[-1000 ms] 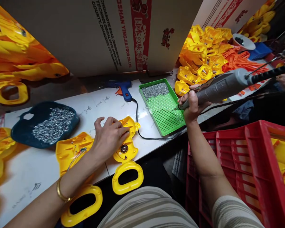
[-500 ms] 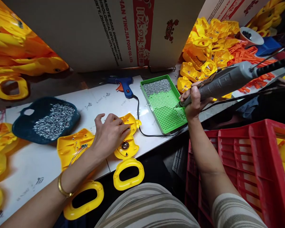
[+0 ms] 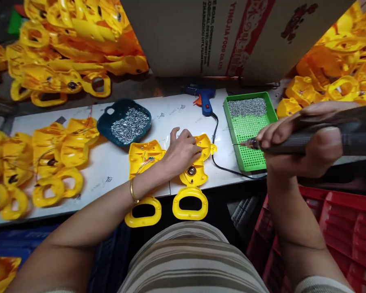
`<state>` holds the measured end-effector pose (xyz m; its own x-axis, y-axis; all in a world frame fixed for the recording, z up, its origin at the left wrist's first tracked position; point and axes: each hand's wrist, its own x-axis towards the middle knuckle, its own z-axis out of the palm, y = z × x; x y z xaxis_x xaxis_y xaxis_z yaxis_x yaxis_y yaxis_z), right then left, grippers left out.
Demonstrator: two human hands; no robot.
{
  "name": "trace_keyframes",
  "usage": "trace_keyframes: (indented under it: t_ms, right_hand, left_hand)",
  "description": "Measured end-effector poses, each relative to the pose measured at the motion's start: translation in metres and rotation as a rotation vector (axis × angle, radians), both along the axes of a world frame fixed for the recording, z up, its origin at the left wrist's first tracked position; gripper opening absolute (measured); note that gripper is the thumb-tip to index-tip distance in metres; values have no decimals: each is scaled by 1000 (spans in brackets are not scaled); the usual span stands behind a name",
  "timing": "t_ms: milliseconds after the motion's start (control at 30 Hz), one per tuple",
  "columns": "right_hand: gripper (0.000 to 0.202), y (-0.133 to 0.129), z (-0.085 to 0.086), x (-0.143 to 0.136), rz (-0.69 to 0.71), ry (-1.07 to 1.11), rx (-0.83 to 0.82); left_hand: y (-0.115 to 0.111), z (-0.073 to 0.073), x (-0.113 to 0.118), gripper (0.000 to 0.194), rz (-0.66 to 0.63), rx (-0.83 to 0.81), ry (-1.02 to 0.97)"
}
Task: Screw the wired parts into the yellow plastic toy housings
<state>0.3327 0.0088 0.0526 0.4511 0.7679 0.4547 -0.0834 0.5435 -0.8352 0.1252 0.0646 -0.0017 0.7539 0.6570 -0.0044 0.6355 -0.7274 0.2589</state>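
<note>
Gripping power screwdriver [image 3: 358,130] in right hand [image 3: 294,160] near green tray [image 3: 246,127]; resting left hand [image 3: 183,152] on yellow casing [image 3: 202,176], cannot tell if closed.

And there on the carton [image 3: 219,40], running sideways, red capitals: "YINGJIA FOOD CO. LTD."! Black lines beside them give "ROAD, DONGSHAN", "DEVELOPMENT", "ZHANGZHOU CITY". White characters fill a red band [image 3: 247,32], cropped above; next along, a crab emblem [image 3: 296,23]! Small logos dot the white tabletop [image 3: 167,116], lettering too tiny to read.
</note>
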Motion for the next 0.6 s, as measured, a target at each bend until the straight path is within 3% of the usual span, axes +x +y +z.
trace_keyframes:
  t_ms: [100,200,400,600]
  right_hand:
    - [22,7,3,-34,90,21,63]
    - [21,15,-8,-54,194,17,44]
    - [26,25,-32,-61,267,-61,-46]
    - [22,28,-32,-68,283,25,-11]
  left_hand:
    - [0,-2,-1,21,2,0,-39]
    - [0,-3,-2,21,8,-3,-34]
    - [0,-2,-2,19,-9,-16,-29]
    - [1,-4,-2,16,3,-34,-39]
